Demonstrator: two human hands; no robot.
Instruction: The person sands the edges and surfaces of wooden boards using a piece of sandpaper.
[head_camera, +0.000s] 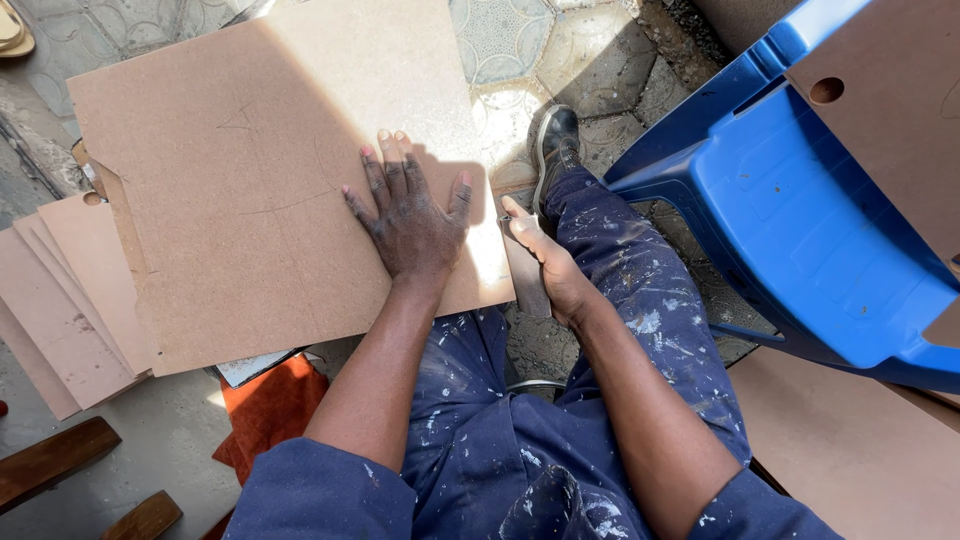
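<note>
- My left hand (408, 222) lies flat, fingers spread, pressing the large brown fibreboard sheet (270, 170) near its 4 o'clock corner.
- My right hand (550, 265) curls shut round a flat grey sanding block (527, 275), held against the sheet's 3 o'clock edge.
- The sheet rests on a stack of smaller pale boards (70, 300), at 9 o'clock.
- It looks thin, stiff and light, smooth enough to slide; I judge it best gripped at its edges, which may chip.
- A blue plastic chair (800, 220) stands at 2 o'clock.
</note>
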